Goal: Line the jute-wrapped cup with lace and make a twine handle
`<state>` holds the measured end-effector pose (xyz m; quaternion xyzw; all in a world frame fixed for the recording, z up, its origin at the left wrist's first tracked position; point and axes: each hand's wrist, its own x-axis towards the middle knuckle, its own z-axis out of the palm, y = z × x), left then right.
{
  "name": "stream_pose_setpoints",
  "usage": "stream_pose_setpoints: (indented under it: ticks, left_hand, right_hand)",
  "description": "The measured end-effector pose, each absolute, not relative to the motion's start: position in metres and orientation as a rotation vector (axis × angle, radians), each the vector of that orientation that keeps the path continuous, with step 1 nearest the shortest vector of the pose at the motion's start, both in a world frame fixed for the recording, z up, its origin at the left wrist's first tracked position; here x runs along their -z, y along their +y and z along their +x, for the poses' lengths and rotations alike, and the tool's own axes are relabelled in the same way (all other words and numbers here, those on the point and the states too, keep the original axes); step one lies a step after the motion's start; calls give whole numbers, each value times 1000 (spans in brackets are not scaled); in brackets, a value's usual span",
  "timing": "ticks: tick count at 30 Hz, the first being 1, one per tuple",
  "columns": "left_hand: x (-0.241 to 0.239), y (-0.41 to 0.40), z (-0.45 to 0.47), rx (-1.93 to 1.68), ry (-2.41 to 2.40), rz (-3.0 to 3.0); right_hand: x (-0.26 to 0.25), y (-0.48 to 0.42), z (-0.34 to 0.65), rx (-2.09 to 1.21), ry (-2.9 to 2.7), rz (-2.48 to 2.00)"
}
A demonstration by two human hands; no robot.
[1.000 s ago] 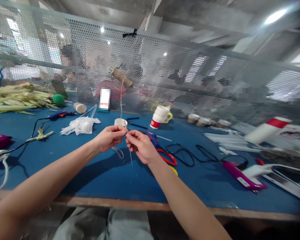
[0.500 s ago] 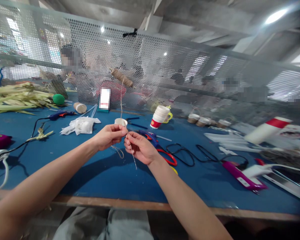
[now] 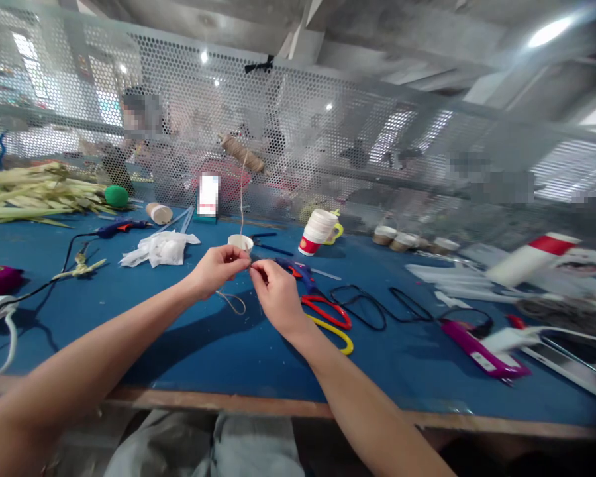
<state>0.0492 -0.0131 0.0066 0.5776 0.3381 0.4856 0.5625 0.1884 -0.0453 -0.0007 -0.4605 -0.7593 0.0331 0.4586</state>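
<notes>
Centred over the table, my left hand [image 3: 222,270] is closed in a pinch on thin twine. My right hand [image 3: 277,291] also pinches at it, fingertips almost meeting the left ones; the bit between them is mostly hidden. A loop of twine [image 3: 236,305] dangles under my left hand. From a brown twine spool [image 3: 243,154] at the mesh panel, a strand runs down to a small white paper cup [image 3: 241,243] just behind my left fingers. Scissors with red and yellow handles [image 3: 345,341] lie by my right wrist, near a blue glue gun [image 3: 302,275].
White stacked cups [image 3: 318,232] stand behind. On the left are a crumpled white cloth [image 3: 161,249], another glue gun [image 3: 122,227], a green ball [image 3: 116,196] and pale husks [image 3: 44,192]. Black cable [image 3: 362,311] and a purple power strip [image 3: 481,351] lie right. A perforated panel [image 3: 189,119] stands behind.
My right hand has turned over, knuckles up, with its fingers brought to the left fingertips. The twisted strand end that hung below it is out of sight. More of the scissor handles shows.
</notes>
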Motion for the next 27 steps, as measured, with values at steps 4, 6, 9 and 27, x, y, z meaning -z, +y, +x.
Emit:
stream_pose_setpoints:
  ticks: [4,6,9,27]
  left_hand:
    - [-6,-12,47,-1150,796,1431]
    - [-7,-12,45,-1125,750,1435]
    - [-10,-12,43,-1068,662,1371]
    - [-13,-16,44,-1039,614,1242]
  right_hand:
    - [-2,-47,189,-180,-1860,-1136]
    - [-4,-46,191,-478,-1794,-1131]
    - [-8,-45,194,-897,-1668,-1062]
    - [-6,-44,194,-915,-1600,-1030]
